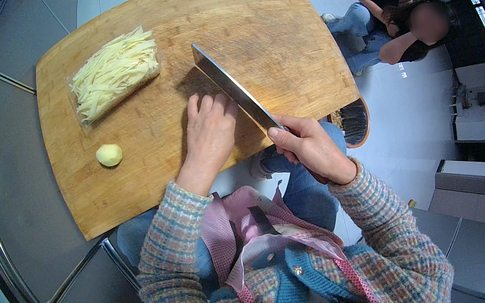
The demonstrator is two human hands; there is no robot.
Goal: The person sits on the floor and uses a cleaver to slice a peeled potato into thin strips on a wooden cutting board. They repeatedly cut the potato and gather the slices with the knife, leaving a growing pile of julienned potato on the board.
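My right hand (309,144) grips the handle of a cleaver (238,91) with a wide metal blade, its blade slanting up and left over a wooden cutting board (249,9). Left of the blade, my left hand (211,130) rests on the board with its fingers curled; whether anything lies under the fingertips cannot be seen. A clear plastic tray (130,95) at the board's upper left is heaped with pale cut strips (115,71), which look like potato. Below the tray sits a peeled, rounded pale piece (109,155), possibly potato.
A bin with a dark liner (355,123) stands on the floor beside the board's right edge. Beyond it a person (374,28) in jeans sits or crouches. Grey cabinet doors (15,171) run along the left side. My knees are beneath the board's near edge.
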